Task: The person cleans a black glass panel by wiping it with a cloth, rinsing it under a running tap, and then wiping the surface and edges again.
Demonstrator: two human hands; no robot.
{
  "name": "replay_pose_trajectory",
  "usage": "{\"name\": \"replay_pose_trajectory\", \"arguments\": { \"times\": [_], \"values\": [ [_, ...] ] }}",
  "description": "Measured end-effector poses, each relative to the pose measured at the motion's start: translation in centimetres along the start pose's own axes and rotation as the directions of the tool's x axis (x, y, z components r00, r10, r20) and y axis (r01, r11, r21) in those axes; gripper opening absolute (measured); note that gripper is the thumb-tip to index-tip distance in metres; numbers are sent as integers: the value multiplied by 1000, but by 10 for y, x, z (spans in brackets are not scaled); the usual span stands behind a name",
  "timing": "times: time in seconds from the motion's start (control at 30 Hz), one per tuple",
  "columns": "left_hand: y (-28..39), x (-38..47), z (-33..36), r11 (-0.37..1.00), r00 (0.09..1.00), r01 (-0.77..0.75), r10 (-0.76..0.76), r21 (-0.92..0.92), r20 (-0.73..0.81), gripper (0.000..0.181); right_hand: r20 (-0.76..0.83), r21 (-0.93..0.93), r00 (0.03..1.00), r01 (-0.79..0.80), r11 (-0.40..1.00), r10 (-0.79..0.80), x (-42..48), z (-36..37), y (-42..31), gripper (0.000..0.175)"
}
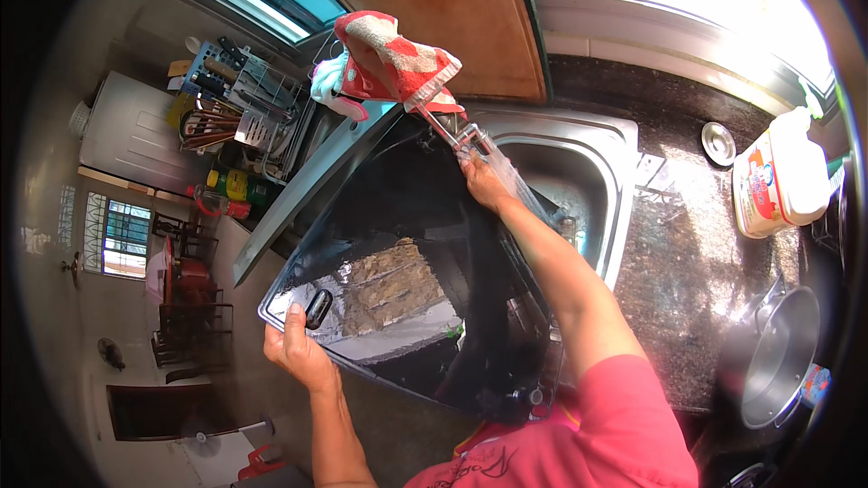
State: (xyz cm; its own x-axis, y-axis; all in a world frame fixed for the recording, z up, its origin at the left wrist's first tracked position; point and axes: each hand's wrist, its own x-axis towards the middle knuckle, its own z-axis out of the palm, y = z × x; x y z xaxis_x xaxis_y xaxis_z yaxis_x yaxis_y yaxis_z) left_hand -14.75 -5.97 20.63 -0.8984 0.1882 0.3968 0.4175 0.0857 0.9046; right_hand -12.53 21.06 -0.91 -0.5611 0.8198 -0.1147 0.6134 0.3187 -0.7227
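A large glossy black panel (475,312), apparently glass with a pale rim, is tilted in front of me, partly over the sink. My left hand (298,352) grips its left corner, thumb on top beside a dark oval fitting (319,309). At the far edge, my right hand (485,179) is closed on the panel's rim close to the metal faucet (468,135); its fingertips are partly hidden. Reflections of a wall and a bright strip show on the dark surface. Behind the panel's right side lies the stainless steel sink (620,142).
A red-and-white cloth (400,61) hangs by the faucet, before a brown cutting board (447,13). Left stands a utensil rack (271,105) with knives. The dark counter (671,298) at right bears a white plastic jug (780,176), a small metal lid (718,144) and a metal pot (780,356).
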Motion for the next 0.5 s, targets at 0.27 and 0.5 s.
{"name": "replay_pose_trajectory", "arguments": {
  "times": [0.27, 0.5],
  "values": [
    [-9, 2, -6, 1000, 999, 23, -23, -15, -23, 9, -67, 353, 846, 516, 781, -529, -140, -8, 4, 42],
    [-7, -2, -5, 999, 999, 46, -47, -21, -19, 10, 26, 85, 995, 95, 992, -98, -73, 11, 83, 53]
  ]
}}
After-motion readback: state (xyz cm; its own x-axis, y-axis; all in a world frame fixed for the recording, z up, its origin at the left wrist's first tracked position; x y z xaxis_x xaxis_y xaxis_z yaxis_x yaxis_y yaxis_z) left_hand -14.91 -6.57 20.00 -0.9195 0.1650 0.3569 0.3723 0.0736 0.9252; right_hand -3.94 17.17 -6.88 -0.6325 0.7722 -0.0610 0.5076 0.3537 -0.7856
